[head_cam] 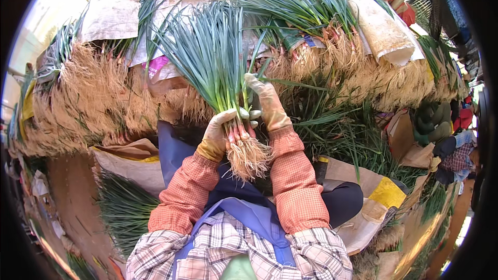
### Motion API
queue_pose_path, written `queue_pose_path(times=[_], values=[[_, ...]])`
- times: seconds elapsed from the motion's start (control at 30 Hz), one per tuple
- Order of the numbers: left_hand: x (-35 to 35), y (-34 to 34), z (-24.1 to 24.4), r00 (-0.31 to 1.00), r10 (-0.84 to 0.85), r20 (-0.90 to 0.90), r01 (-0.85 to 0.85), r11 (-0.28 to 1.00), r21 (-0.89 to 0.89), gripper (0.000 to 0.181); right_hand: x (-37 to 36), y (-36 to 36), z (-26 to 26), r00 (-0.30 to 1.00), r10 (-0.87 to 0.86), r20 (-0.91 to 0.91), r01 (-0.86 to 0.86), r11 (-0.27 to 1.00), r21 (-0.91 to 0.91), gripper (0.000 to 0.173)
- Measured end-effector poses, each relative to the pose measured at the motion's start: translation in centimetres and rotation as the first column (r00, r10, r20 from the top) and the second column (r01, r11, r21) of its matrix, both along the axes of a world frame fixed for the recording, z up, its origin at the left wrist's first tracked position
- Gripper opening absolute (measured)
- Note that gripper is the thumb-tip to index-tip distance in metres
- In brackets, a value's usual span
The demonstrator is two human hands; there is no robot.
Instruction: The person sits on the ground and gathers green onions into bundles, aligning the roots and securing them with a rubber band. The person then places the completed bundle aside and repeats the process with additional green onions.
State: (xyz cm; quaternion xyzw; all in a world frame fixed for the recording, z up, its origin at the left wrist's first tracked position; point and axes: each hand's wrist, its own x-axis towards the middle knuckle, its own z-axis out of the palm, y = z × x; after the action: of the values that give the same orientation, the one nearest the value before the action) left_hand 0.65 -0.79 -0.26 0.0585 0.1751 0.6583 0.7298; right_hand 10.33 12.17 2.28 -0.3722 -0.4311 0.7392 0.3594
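My left hand (218, 132), in a pale stained work glove, grips a bunch of spring onions (218, 58) just above the reddish bulbs. Long green leaves fan away from me, and the pale tangled roots (249, 157) hang towards my lap. On the bunch's right side is my gloved right hand (270, 103), its upper fingertip against an outer stalk. Whether those fingers pinch that stalk is unclear. Checked orange sleeve covers (297, 179) reach both wrists.
Rooted spring onions (105, 97) are heaped across the front, partly under pale sacking (113, 15). Another bunch (299, 4) tops the heap. Loose green leaves (342, 132) lie to the right; more spring onions (124, 206) lie at lower left. A person (459, 155) is at far right.
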Motion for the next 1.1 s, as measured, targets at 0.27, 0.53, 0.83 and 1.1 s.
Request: queue_pose_path(times=[0.27, 0.53, 0.83, 1.1], values=[[0.5, 1.8, -1.5, 0.993, 0.114, -0.029, -0.113, 0.994, 0.009, 0.023, 1.2, -1.0, -1.7, 0.860, -0.167, -0.481, 0.206, 0.978, 0.028, 0.023], [0.7, 1.4, 0.2, 0.998, 0.066, -0.006, -0.066, 0.998, 0.013, 0.020, 4.0, 4.3, -1.3, 0.639, -0.331, -0.694, 0.191, 0.943, -0.273, 0.040], [-1.1, -0.6, 3.4, 0.998, -0.061, 0.005, 0.060, 0.991, 0.119, 0.058, 13.6, 7.7, 0.7, -0.153, 0.418, 0.895, -0.892, 0.332, -0.308, 0.061], [-3.1, 2.6, 5.1, 0.989, 0.143, 0.030, -0.145, 0.947, 0.286, 0.033, 14.5, 21.4, 5.3, 0.524, -0.682, 0.510, -0.127, 0.530, 0.839, 0.026]])
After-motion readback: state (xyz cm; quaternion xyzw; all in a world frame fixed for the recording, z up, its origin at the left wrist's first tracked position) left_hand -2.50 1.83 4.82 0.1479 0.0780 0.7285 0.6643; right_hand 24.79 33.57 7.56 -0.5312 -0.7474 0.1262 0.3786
